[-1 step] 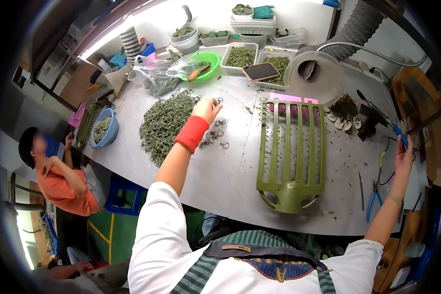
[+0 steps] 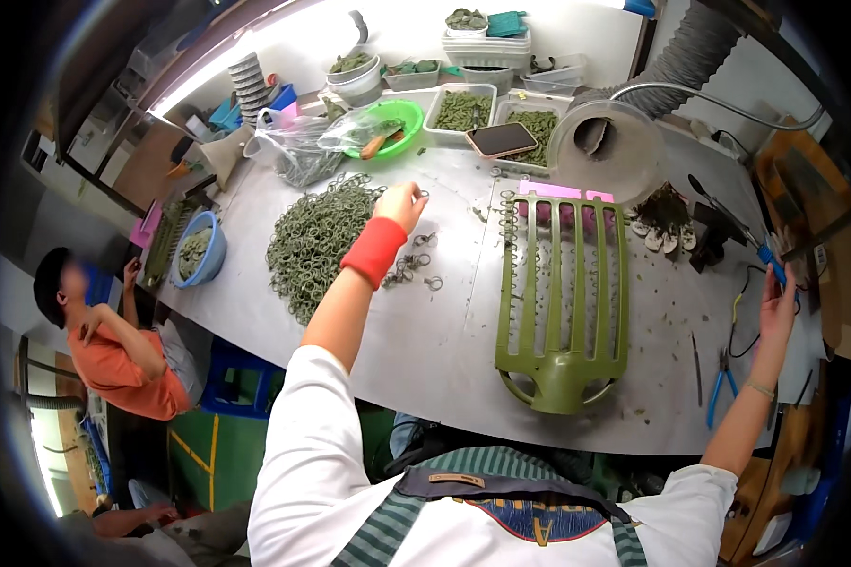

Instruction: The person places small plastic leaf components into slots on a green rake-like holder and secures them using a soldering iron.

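At the right edge of a large heap of dark green rings (image 2: pixel 317 250), my left hand (image 2: pixel 400 204) reaches down with its fingers bent together. A small green ring shows at its fingertips, partly hidden by them. My right hand (image 2: pixel 776 300), far off to the right, is closed around the blue handle of what looks like a soldering iron (image 2: pixel 768 257). Between my arms lies a long green slotted frame (image 2: pixel 560 364), with rows of small rings along its left bars. Several loose rings (image 2: pixel 408 266) are scattered below my left hand.
Blue-handled pliers (image 2: pixel 722 386) and a thin pointed tool (image 2: pixel 697 369) lie near my right forearm. A phone (image 2: pixel 501 141) rests on tubs of green pieces (image 2: pixel 460 110). A green basin (image 2: pixel 393 127) and plastic bag (image 2: pixel 298 151) stand behind the heap. A seated person (image 2: pixel 123 350) is at left.
My left hand has shifted very slightly at the heap's edge. My right hand keeps its grip, almost unmoved.
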The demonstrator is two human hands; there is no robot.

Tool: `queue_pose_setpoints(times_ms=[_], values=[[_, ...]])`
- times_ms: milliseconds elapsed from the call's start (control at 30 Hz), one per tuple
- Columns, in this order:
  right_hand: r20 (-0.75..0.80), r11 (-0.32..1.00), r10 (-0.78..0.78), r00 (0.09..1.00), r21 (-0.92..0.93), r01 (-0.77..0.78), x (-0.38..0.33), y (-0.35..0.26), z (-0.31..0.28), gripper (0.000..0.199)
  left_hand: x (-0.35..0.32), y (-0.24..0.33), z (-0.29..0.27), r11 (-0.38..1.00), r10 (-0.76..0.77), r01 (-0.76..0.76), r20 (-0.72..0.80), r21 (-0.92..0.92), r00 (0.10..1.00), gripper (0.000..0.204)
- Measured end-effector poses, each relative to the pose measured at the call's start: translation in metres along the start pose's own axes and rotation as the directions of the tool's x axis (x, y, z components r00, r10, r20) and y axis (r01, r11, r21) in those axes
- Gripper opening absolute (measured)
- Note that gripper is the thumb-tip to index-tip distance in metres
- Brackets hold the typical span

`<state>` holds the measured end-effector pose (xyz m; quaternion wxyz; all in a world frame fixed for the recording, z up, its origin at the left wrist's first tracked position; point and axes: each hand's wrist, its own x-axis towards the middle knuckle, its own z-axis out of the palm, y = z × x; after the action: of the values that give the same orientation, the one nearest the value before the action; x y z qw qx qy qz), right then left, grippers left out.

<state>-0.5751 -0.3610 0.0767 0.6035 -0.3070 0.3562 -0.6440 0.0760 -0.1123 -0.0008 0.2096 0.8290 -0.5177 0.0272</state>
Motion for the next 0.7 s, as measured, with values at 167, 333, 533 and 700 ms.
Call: queue_pose_setpoints(times_ms=[167, 333, 533, 700], values=[[-0.05, 0.999, -0.04, 0.998, 0.009, 0.04, -0.028, 0.007, -0.002, 0.033, 0.042, -0.005, 0.032, 0.972, -0.195, 0.176, 0.112, 0.154, 0.975, 0.021], [-0.065, 0.999, -0.031, 0.997, 0.022, 0.033, -0.072, 0.013, 0.012, 0.03, 0.02, -0.01, 0.012, 0.989, -0.146, 0.149, 0.151, -0.013, 0.978, 0.022], [-0.06, 0.983, -0.074, 0.995, -0.172, 0.063, -0.168, 0.043, 0.075, 0.027, -0.063, 0.077, -0.021, 0.644, 0.151, 0.002, 0.13, -0.765, 0.98, 0.01], [0.068, 0.957, -0.027, 0.997, -0.286, 0.046, -0.214, 0.085, 0.115, 0.027, -0.081, 0.126, -0.026, 0.688, 0.247, -0.24, -0.091, -0.685, 0.965, 0.009]])
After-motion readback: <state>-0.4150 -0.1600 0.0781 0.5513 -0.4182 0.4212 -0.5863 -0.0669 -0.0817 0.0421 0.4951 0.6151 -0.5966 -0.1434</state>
